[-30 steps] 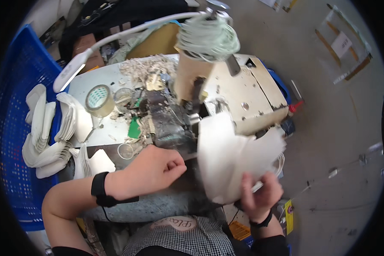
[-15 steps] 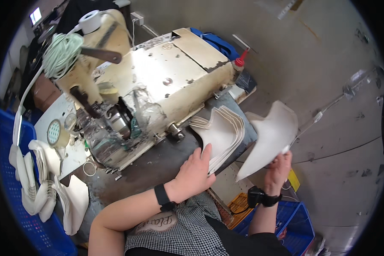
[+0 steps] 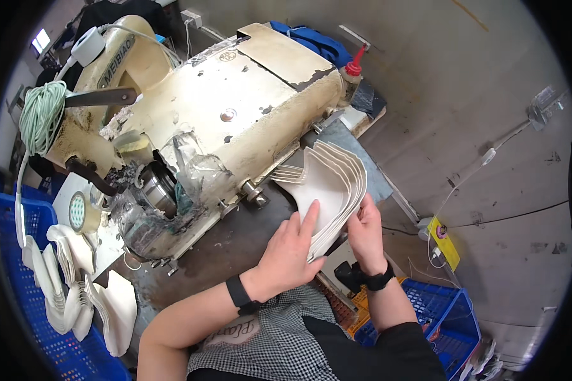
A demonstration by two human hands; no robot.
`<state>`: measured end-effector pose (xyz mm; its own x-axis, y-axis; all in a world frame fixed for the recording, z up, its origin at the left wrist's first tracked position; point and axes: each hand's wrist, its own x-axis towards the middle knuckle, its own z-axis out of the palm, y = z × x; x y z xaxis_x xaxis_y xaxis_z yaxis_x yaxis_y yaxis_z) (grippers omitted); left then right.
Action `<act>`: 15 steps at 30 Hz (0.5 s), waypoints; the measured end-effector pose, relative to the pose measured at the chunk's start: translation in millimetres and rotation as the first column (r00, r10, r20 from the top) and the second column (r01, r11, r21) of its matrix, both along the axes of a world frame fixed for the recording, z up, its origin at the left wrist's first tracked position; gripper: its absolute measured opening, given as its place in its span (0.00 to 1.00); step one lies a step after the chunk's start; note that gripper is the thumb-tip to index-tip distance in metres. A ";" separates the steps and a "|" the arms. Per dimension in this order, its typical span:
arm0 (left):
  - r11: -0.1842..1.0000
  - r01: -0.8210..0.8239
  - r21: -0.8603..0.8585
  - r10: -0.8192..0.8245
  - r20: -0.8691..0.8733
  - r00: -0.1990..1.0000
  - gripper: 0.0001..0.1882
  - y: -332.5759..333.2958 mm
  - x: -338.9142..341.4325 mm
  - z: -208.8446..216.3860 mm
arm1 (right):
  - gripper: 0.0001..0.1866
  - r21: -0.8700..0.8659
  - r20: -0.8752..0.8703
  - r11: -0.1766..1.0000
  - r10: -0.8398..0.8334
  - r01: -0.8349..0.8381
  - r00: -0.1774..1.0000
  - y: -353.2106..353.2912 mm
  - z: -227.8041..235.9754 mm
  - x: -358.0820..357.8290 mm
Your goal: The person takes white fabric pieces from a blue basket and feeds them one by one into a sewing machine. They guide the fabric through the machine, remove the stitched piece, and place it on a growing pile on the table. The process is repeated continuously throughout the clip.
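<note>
Several white, curved cut pieces lie fanned in a stack (image 3: pixel 329 184) in front of the machine. My left hand (image 3: pixel 290 249) grips the stack's near left edge, its thumb below and its index finger stretched over the top piece. At the right edge of the same stack, my right hand (image 3: pixel 366 230) is closed with thumb and fingers pinching the pieces' rim. How many layers it pinches is hidden. Just beyond the stack stands a worn, cream-painted bench machine (image 3: pixel 235 95) with a metal roller (image 3: pixel 157 190) at its left end.
More white pieces (image 3: pixel 113 311) lie bunched at the left, over a blue crate (image 3: pixel 19 254). A tape roll (image 3: pixel 82 213) stands beside the machine. Behind is a red-capped bottle (image 3: pixel 351 73). A grey wall (image 3: pixel 489 254) rises at the right, and another blue crate (image 3: pixel 454 324) sits below it.
My right hand has moved left to the stack with the single white piece it held out at the right. That piece no longer shows apart. My left hand stays on the stack.
</note>
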<state>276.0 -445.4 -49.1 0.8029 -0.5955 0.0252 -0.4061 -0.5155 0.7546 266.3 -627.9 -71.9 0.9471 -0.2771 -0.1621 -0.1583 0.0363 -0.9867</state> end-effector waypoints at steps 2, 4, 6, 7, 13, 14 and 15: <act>0.998 0.054 -0.015 -0.053 0.063 0.997 0.49 -0.9 4.7 -2.8 | 0.17 0.050 0.034 0.998 0.021 -0.023 0.999 -9.0 -16.3 9.7; 0.996 0.087 -0.011 -0.085 0.111 0.990 0.48 2.2 9.1 -5.6 | 0.18 0.145 0.039 0.986 0.079 -0.084 0.996 -11.7 -22.6 17.5; 0.994 0.106 0.009 -0.107 0.137 0.985 0.47 6.2 11.8 -7.9 | 0.19 0.163 -0.023 0.985 0.061 -0.056 0.998 -10.6 -15.7 15.9; 0.995 0.096 -0.032 -0.091 0.126 0.988 0.46 7.1 12.1 -10.7 | 0.19 0.089 -0.053 0.996 0.023 -0.019 0.998 -16.7 -17.5 9.9; 0.988 -0.133 0.074 0.122 0.134 0.983 0.43 -5.4 -5.0 -25.2 | 0.37 -0.861 0.265 0.464 0.062 0.207 0.962 6.1 -19.7 -16.1; 0.987 -0.148 0.060 0.133 0.204 0.970 0.43 -9.0 -6.2 -30.1 | 0.41 -0.834 0.132 0.551 0.191 0.005 0.973 -0.6 -34.9 -22.2; 0.990 -0.129 0.059 0.118 0.163 0.980 0.44 -12.6 -4.3 -30.4 | 0.41 -0.762 0.107 0.631 0.345 -0.146 0.932 -6.3 -58.6 -23.7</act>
<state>271.7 -457.9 -79.4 0.8593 -0.4971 0.1205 -0.4479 -0.6173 0.6468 242.7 -634.2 -130.5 0.9771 0.0394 0.2093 0.1734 -0.7177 -0.6744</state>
